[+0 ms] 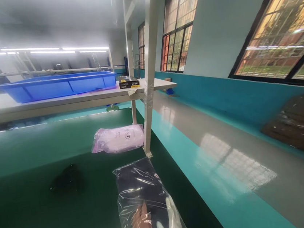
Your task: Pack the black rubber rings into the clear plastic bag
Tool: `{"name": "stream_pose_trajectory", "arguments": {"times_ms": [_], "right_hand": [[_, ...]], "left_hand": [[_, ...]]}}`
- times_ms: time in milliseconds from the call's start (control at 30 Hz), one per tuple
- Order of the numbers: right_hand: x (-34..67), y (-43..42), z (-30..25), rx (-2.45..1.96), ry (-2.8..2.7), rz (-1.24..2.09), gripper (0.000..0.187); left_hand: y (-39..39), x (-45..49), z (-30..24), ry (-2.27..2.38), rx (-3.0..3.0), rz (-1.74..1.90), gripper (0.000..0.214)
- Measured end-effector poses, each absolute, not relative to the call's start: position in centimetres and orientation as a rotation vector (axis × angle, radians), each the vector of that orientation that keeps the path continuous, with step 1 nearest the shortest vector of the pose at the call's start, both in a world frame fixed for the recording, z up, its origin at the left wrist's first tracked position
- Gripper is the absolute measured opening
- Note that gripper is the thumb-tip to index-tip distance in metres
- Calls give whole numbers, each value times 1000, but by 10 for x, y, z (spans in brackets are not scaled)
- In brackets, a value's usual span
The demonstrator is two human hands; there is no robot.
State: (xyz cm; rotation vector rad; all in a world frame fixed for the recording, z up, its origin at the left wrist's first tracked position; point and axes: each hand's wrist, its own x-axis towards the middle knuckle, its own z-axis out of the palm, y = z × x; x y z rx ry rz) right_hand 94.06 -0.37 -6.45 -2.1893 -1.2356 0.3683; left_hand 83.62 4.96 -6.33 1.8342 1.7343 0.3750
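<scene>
A flat dark sheet in a clear plastic bag (140, 177) lies on the green worktop at the bottom middle. My left hand (142, 225), bare, rests flat at the near left of the dark sheet with its fingers stretched forward. Shiny plastic film seems to cover part of it, so I cannot tell whether it is inside the bag. On the right side of the bag lies my right hand (172, 221) in a white glove, thumb apart and fingers extended. Neither hand grips anything that I can see.
A pinkish plastic-wrapped pack (119, 139) lies beyond the bag, beside a pale shelf post (147, 74). The shelf above carries a blue tray (61, 87) and a small black-and-yellow box (129, 82). At the right run a walkway and a windowed wall.
</scene>
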Motion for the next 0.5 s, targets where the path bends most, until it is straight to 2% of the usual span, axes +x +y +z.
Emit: {"name": "stream_pose_trajectory", "arguments": {"times_ms": [133,233,333,500], "right_hand": [[942,-3,-50,-2286,-1246,385,64],[940,-4,-47,-2277,-1202,424,67],[937,-8,-49,-2265,-1116,490,73],[937,-10,-51,-2251,-1184,476,68]], "left_hand": [[44,837,-54,1776,1898,295,48],[41,843,-45,1792,1996,291,47],[41,850,-36,1827,1925,212,50],[45,853,-19,1796,1825,152,52]]}}
